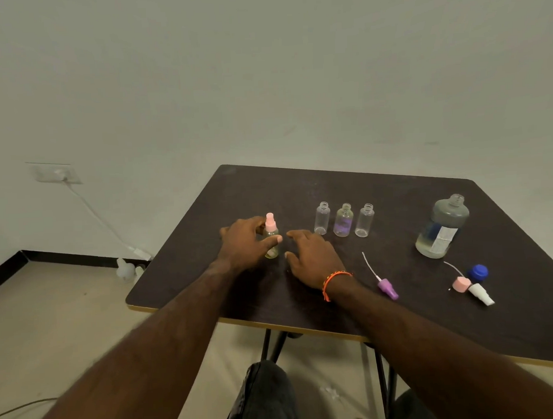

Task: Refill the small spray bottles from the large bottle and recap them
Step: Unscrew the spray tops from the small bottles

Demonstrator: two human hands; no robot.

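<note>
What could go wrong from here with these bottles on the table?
The large bottle stands uncapped, so a bump from the right hand reaching past could spill it. The three open small bottles stand close together and could topple like dominoes. The loose spray tops lie near the table edge and might roll off.

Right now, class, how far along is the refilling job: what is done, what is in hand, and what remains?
Done: one small bottle stands capped with a pink sprayer and holds liquid. In hand: the left hand grips it; the right hand lies open beside it. Left: three small bottles stand uncapped, their sprayers lying loose, and the large bottle is open, its blue cap off.
</note>
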